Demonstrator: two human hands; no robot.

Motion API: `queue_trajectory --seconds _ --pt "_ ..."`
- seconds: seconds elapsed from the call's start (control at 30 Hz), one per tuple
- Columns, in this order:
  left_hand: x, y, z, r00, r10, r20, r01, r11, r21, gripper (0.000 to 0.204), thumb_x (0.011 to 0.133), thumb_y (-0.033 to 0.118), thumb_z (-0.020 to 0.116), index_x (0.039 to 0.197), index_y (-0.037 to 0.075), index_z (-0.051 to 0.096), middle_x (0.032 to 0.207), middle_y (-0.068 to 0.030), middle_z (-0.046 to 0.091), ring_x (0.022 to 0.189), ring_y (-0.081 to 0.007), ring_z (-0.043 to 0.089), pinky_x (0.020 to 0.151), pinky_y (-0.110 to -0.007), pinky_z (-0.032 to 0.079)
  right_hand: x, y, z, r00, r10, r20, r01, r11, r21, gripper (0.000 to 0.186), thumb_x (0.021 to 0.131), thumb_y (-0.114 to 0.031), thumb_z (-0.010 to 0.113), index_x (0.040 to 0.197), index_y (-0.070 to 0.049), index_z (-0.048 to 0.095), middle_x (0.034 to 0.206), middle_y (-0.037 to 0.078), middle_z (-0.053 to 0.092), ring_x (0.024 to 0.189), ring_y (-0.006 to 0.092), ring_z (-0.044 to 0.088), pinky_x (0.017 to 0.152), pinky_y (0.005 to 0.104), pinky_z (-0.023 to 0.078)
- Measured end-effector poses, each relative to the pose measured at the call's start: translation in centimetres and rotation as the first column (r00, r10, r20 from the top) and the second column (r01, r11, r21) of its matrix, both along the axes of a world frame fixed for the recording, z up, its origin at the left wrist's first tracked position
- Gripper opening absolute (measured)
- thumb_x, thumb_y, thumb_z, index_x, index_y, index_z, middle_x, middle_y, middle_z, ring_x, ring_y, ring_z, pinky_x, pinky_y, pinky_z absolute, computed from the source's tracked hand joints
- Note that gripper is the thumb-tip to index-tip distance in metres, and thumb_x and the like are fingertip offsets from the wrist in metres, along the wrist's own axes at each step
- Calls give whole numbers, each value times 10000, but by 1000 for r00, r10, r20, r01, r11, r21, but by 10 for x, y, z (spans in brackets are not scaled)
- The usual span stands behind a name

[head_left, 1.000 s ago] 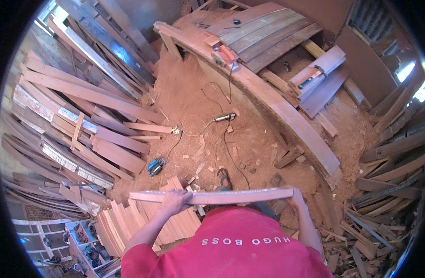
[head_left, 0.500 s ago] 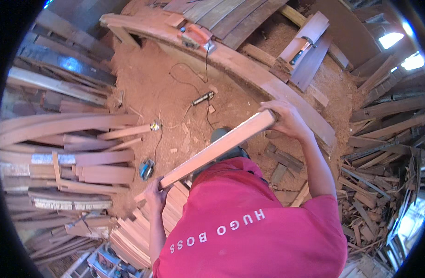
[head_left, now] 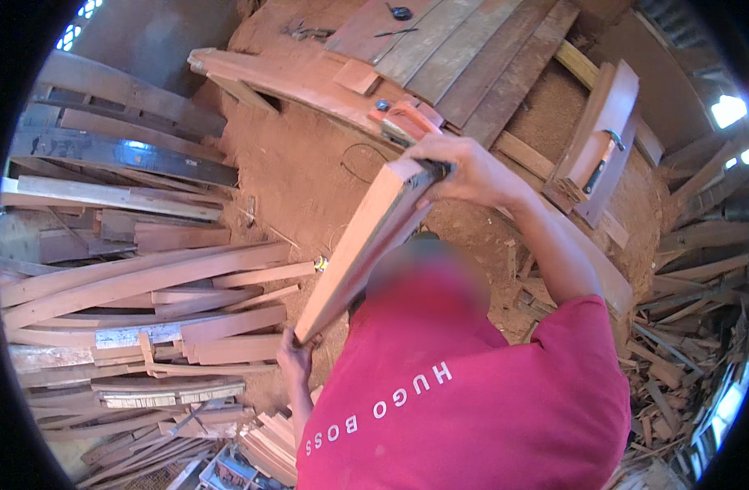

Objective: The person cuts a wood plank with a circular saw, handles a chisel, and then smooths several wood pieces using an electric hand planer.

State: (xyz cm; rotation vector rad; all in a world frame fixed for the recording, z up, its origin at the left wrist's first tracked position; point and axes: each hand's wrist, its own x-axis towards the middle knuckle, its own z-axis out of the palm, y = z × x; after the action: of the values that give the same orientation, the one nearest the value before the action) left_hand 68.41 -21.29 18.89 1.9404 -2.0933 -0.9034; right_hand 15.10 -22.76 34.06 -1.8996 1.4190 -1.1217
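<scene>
A straight wooden board [head_left: 354, 241] is raised in front of my body, held at both ends and slanting across the view. My right hand [head_left: 472, 170] grips its far, upper end, fingers wrapped over the end. At the near, lower end, my left hand [head_left: 296, 358] is closed on the board from below. One narrow edge and part of a broad face show. Just beyond my right hand, an orange-red power tool [head_left: 407, 122] rests on a long wooden bench beam [head_left: 297, 94], partly hidden.
Boards lie side by side on a platform [head_left: 464, 61] at the back. A hammer [head_left: 604, 162] sits on planks at the right. Stacked curved timbers [head_left: 146, 282] fill the left side, and offcuts [head_left: 676, 359] are heaped at the right. Sawdust covers the floor [head_left: 288, 175].
The board has been raised and turned steeper, so its broad face now shows. My right hand has moved up and left with its end. The whole view has shifted.
</scene>
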Motion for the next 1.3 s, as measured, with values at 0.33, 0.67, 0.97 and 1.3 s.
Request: queue_trajectory --seconds 0.33,0.67,0.97,1.3 --pt "-45 -283 19 977 -168 -129 137 966 -221 483 675 210 897 1070 38 679 928 -135 695 832 -284 662 753 -366 528 -8 -174 18 962 -257 -98 255 966 -31 610 598 -174 909 1135 -35 654 1069 132 651 1033 321 621 898 390 499" --pt "-128 -727 -1 648 -756 -93 721 649 -245 497 662 126 857 1111 46 659 1012 -174 683 970 -353 658 835 -423 523 32 -354 7 733 -669 -127 677 735 35 582 610 -146 911 1128 -78 655 1023 98 655 926 279 635 812 367 504" --pt "-342 -1032 38 242 -944 225 969 226 -95 525 724 176 800 1214 79 639 1121 -176 682 1086 -402 619 911 -477 496 84 -497 -78 517 -856 -7 817 491 302 650 793 -234 838 1295 30 521 1216 141 626 1068 213 604 956 344 467" --pt "-318 -954 -128 876 -304 -375 174 923 -342 673 926 365 681 1391 -63 447 1449 -284 437 1362 -408 413 1132 -453 343 38 -540 -257 143 -942 304 366 336 868 671 917 -369 726 1422 -49 421 1292 108 598 1143 234 587 931 403 503"
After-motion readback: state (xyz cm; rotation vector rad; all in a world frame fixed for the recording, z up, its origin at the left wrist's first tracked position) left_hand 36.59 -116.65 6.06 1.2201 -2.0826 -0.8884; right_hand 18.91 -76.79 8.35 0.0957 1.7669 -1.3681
